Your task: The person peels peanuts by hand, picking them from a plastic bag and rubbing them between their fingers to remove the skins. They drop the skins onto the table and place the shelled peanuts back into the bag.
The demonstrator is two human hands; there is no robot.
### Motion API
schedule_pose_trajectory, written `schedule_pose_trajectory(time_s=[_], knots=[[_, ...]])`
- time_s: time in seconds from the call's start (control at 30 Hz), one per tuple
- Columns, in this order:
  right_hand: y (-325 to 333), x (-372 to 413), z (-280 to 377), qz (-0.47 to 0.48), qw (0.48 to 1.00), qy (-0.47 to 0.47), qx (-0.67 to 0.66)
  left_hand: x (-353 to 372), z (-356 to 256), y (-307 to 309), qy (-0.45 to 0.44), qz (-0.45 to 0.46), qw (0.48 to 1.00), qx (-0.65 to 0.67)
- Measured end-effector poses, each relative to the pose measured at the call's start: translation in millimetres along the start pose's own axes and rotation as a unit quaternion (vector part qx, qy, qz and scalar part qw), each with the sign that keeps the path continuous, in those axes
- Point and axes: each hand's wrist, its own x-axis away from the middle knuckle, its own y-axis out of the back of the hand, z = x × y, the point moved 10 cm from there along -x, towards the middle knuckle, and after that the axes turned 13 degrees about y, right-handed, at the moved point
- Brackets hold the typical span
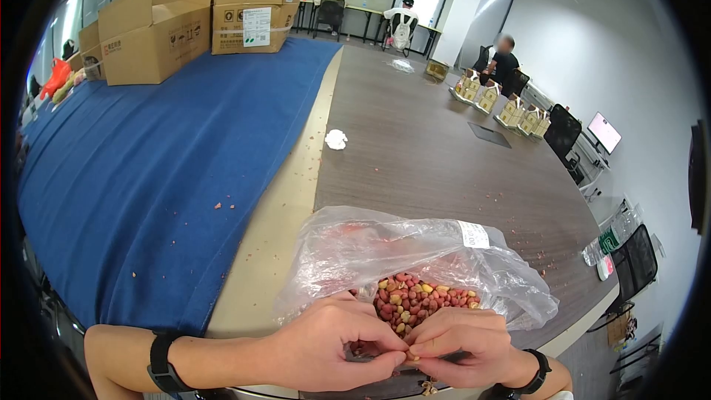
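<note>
A clear plastic bag [370, 241] lies on the table in front of me, its white label at the far right side. Red-skinned peanuts [415, 298], some of them pale yellow, fill its near part. My left hand [352, 344] and my right hand [463, 344] meet at the near edge of the peanuts, thumb and finger pinched on each. Between the fingertips is a small pale peanut [412, 356], mostly covered by the fingers. Just below the hands are brownish scraps [429, 386], partly hidden.
A blue cloth [170, 170] covers the left side, with cardboard boxes [159, 41] at its far end. A crumpled white tissue [336, 139] lies mid-table. Small house-shaped boxes [511, 112] stand at the far right. A water bottle [609, 241] is near the right edge. People sit farther back.
</note>
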Motion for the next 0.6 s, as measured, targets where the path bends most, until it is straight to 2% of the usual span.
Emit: schedule_pose_trajectory(time_s=[0.6], knots=[[-1.0, -4.2, 2.5, 0.013, 0.999, 0.027, 0.027, -2.8, -3.8, 3.7, -0.004, -0.022, 0.999, -0.023]])
